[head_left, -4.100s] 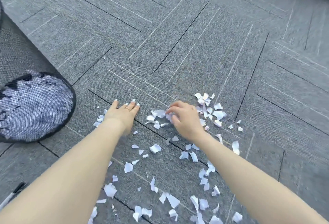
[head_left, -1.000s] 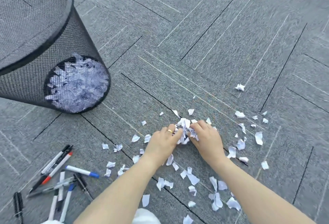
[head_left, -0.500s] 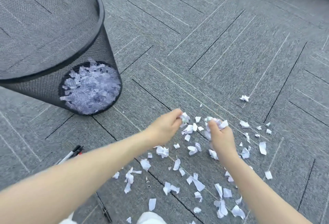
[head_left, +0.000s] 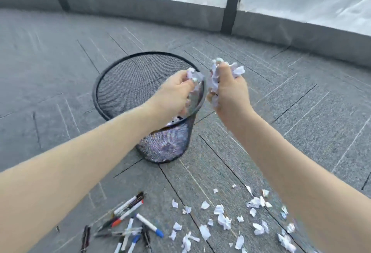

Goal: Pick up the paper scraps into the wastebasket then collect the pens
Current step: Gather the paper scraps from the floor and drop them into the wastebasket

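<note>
A black mesh wastebasket (head_left: pixel 124 84) stands on the carpet ahead of me, with white scraps visible through its lower wall. My left hand (head_left: pixel 174 94) is raised over the basket's right rim, closed on a bunch of white paper scraps. My right hand (head_left: pixel 228 90) hovers just right of the rim, fisted around another bunch of scraps (head_left: pixel 237 70). Many loose paper scraps (head_left: pixel 222 220) lie on the floor at the lower right. Several pens (head_left: pixel 130 220), with black, red and blue caps, lie in a heap at the lower middle.
Grey carpet tiles (head_left: pixel 60 71) cover the floor. A low grey ledge (head_left: pixel 140 5) with dark window posts (head_left: pixel 228 1) runs along the far side behind the basket.
Both hands have lifted off the floor with handfuls of scraps and swung up to the basket's mouth. My view has tilted up, bringing the window wall into sight.
</note>
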A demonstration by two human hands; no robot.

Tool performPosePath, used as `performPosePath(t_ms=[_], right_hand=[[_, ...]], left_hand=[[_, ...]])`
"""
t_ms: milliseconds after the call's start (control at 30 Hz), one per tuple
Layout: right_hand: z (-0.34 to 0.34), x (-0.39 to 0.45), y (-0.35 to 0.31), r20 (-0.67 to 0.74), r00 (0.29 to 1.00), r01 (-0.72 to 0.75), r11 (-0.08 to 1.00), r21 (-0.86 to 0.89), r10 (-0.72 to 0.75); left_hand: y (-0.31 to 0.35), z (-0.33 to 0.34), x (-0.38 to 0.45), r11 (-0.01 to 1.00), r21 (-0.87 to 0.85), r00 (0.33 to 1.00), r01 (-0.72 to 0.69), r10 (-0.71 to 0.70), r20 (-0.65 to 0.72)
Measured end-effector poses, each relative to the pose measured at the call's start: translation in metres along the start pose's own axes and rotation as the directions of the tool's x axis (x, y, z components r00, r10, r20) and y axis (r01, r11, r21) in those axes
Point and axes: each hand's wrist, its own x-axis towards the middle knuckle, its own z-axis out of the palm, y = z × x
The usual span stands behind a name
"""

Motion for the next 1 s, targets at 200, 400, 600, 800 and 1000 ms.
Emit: performPosePath(t_ms=[200,400,600,800,1000], right_hand=[[0.071,0.029,0.020,0.185,0.955,-0.131,0.891,-0.434,0.230],[0.070,0.040,0.032,0.161,0.934,-0.175,0.801,-0.572,0.320],[0.058,0.040,0.037,0.292,0.945,-0.006,0.901,-0.434,0.147],[0.049,0.037,0.039,0.292,0.953,0.037,0.925,-0.377,0.081],[0.049,0.033,0.041,0.224,0.974,0.038,0.951,-0.306,0.034]], left_hand=[[-0.036,-0.051,0.017,0.959,-0.081,0.920,0.271,-0.283,-0.269],[-0.043,-0.056,0.017,0.937,-0.143,0.888,0.319,-0.348,-0.301],[-0.046,-0.053,0.017,0.930,-0.151,0.878,0.336,-0.368,-0.306],[-0.049,-0.047,0.017,0.961,-0.183,0.873,0.208,-0.267,-0.408],[-0.050,-0.048,0.008,0.981,-0.142,0.863,0.129,-0.182,-0.471]])
